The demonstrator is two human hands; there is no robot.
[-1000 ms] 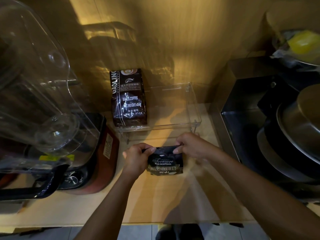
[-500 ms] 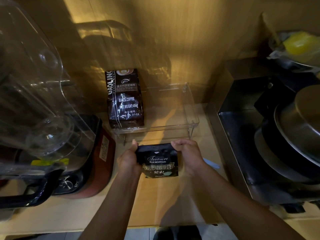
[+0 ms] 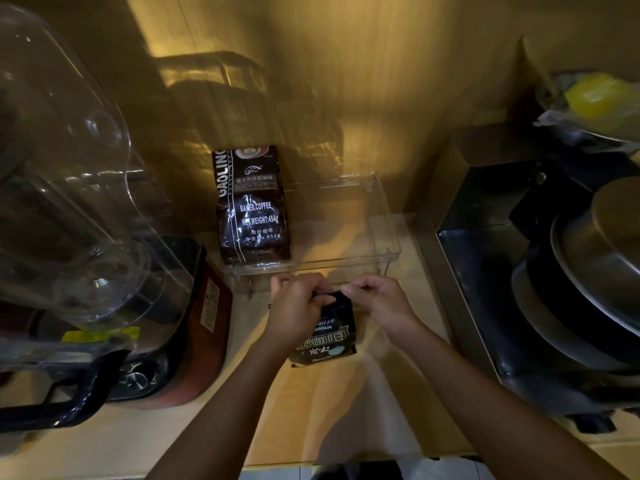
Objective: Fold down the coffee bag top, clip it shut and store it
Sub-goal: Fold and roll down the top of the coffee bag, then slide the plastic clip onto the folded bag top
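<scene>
both hands have closed in on the top of the small bag since a moment ago; before, they held it by its two sides with the whole front showing, and now the left hand [image 3: 298, 308] covers the upper left of the label. the small bag [image 3: 329, 336] sits low on the counter [image 3: 346, 403], tilted a little, its bottom edge toward the person. left fingers are curled tight around the bag's top left corner, thumb pressed on the front. the right hand [image 3: 379, 301] pinches the top right corner between thumb and forefinger, the other fingers tucked in. the two hands nearly meet over the top edge, so the fold itself is hidden from here.

just behind the hands stands a clear tray [image 3: 388, 233] on thin legs, against the wall. a bigger coffee bag [image 3: 251, 206] stands upright in its left end; the right part of the tray holds nothing i can make out. the small bag is in front of the tray, outside it, near its front rim but not touching as far as i can see.

to the left a blender [image 3: 69, 188] with a clear jug crowds the counter, on a red and black base. to the right a dark sink [image 3: 485, 271] holds stacked metal pans [image 3: 595, 258]. something yellow in plastic wrap [image 3: 595, 95] sits at the far upper right.
</scene>
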